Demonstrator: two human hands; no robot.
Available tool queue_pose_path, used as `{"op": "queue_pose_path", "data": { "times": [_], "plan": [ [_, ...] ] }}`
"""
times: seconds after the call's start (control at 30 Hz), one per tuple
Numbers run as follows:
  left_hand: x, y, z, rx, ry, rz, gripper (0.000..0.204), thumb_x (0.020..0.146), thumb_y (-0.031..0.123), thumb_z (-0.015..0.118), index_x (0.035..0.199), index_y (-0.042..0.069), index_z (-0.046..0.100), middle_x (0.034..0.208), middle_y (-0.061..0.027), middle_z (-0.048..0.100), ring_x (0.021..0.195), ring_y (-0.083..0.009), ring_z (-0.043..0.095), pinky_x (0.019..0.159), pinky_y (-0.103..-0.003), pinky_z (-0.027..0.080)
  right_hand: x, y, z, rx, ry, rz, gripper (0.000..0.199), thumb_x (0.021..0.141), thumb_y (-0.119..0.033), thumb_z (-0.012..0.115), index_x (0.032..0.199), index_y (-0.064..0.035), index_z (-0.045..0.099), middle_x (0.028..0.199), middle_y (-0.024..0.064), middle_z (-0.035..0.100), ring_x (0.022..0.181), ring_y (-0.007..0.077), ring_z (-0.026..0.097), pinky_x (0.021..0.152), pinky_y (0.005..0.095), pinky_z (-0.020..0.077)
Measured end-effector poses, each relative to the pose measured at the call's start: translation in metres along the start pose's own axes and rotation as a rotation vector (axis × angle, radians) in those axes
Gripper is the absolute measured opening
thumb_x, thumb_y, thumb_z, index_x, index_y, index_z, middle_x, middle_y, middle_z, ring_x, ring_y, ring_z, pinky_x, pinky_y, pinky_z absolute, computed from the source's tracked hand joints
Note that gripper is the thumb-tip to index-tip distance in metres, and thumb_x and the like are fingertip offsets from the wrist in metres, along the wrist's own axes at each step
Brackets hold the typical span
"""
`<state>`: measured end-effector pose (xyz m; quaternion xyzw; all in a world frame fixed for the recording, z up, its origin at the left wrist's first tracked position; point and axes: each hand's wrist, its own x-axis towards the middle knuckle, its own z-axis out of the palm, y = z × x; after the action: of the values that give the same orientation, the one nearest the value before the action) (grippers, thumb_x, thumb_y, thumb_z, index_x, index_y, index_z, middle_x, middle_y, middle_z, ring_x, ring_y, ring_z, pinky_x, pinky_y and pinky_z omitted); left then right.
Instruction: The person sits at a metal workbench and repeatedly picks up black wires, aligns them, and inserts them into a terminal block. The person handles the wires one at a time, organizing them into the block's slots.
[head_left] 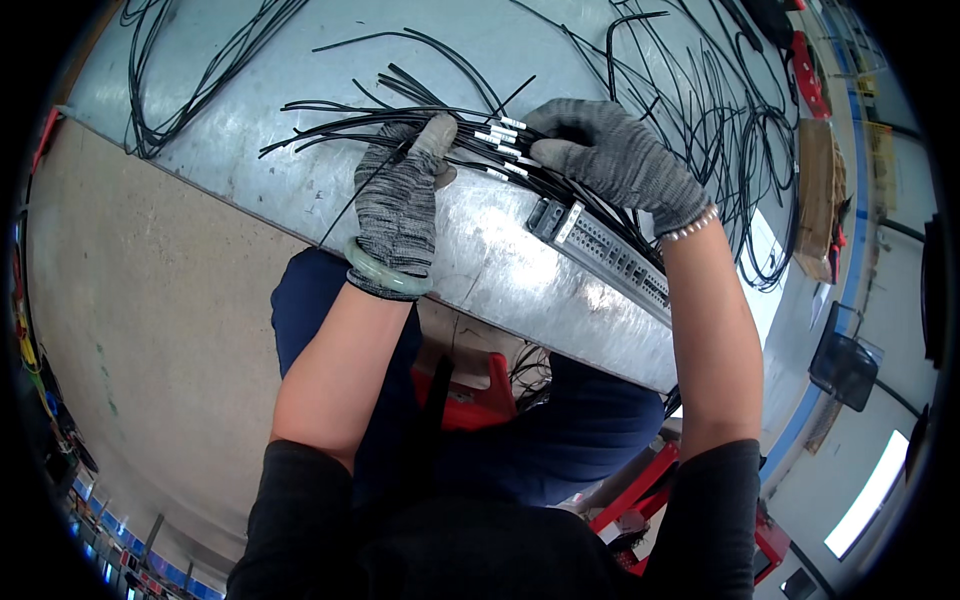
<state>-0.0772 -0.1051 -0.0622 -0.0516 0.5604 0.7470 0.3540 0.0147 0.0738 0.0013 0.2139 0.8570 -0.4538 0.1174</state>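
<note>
A bundle of black cables (pixel 345 122) with white labels (pixel 503 138) lies across the metal tabletop, its loose ends fanned to the left. My left hand (pixel 400 185), in a grey knit glove, is closed around the bundle just left of the labels, thumb on top. One thin cable end hangs down across that glove. On the other side of the labels, my right hand (pixel 610 155), gloved alike, grips the same bundle with thumb and fingers curled; part of its hold is hidden. Beneath the right wrist sits a grey terminal block strip (pixel 610 258), with cables running alongside it.
The metal table (pixel 480 270) slants down to the right, its near edge above my knees. Coiled black cables (pixel 170 90) lie at the far left, and a larger tangle (pixel 735 150) spreads at the right. A cardboard box (pixel 817 200) stands at the right edge.
</note>
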Motion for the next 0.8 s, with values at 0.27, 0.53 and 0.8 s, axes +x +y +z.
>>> {"op": "queue_pose_path", "data": {
  "times": [0.27,0.53,0.8],
  "plan": [
    [-0.001,0.001,-0.002,0.000,0.007,0.000,0.021,0.082,0.024,0.074,0.096,0.010,0.066,0.086,0.0009,0.063,0.073,-0.0075,0.055,0.070,-0.023,0.048,-0.040,-0.010,0.039,-0.414,0.391,-0.211,0.021,0.079,-0.026,0.071,0.088,-0.0074,0.067,0.079,0.0060,0.065,0.075,0.0209,0.063,0.068,0.0331,0.0526],
    [0.001,-0.001,0.000,-0.009,0.014,0.014,0.018,0.085,0.024,0.070,0.094,0.009,0.065,0.085,0.0001,0.062,0.074,-0.0094,0.057,0.073,-0.024,0.049,-0.028,-0.018,0.056,-0.674,0.371,-0.078,0.028,0.084,-0.033,0.062,0.097,-0.0087,0.064,0.090,0.0102,0.061,0.083,0.0264,0.063,0.072,0.0388,0.0518],
    [0.004,-0.005,-0.002,-0.079,0.036,0.008,0.023,0.087,0.028,0.068,0.095,0.007,0.066,0.086,-0.0027,0.062,0.075,-0.0109,0.058,0.070,-0.026,0.054,-0.042,-0.017,0.026,-0.324,0.615,-0.136,0.020,0.089,-0.025,0.061,0.087,-0.0051,0.058,0.073,0.0085,0.061,0.065,0.0208,0.061,0.061,0.0328,0.0509]
  ]
}}
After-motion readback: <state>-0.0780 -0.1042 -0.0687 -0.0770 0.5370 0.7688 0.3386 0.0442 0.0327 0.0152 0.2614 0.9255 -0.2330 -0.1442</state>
